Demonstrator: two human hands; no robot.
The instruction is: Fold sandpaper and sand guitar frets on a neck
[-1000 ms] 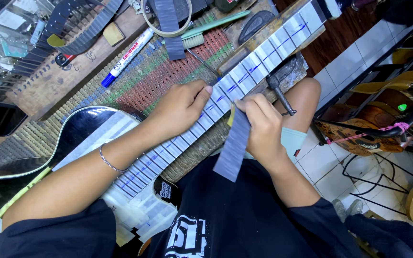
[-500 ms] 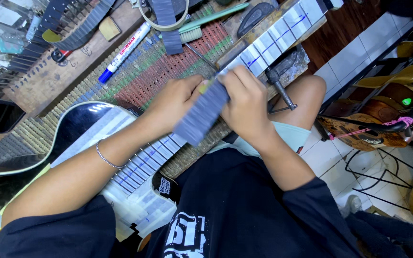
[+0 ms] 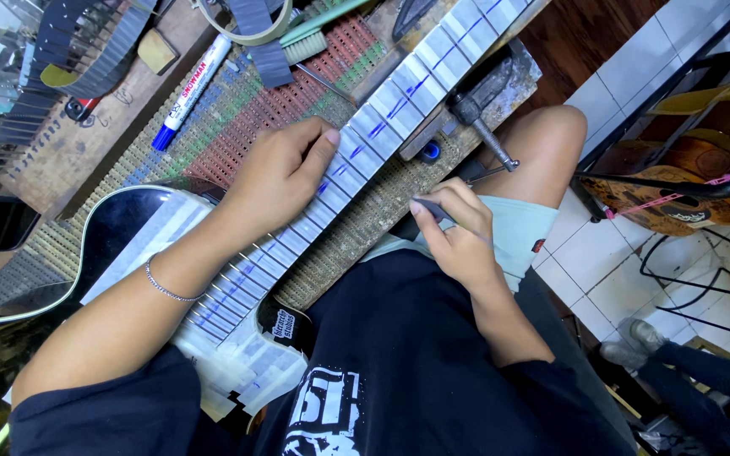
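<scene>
Left hand [image 3: 279, 173] rests on taped fretboard [image 3: 365, 139]; right hand [image 3: 458, 241] perhaps pinches sandpaper.

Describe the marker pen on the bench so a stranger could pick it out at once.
Start at the guitar neck crossing the bench. Up-left of the left hand lies the marker pen: a white barrel with a blue cap, unlike the green-handled brush nearby.

- A guitar repair workshop.
- A black guitar [image 3: 120, 228] lies on a padded bench [image 3: 365, 211], its neck [image 3: 365, 135] masked with tape.
- A clamp [image 3: 475, 105] grips the bench at the right.
- Far left: marker [image 3: 189, 89], tape roll [image 3: 242, 25], brush [image 3: 314, 38].
- Another guitar [image 3: 678, 198] rests on the tiled floor [image 3: 635, 76], right.
</scene>
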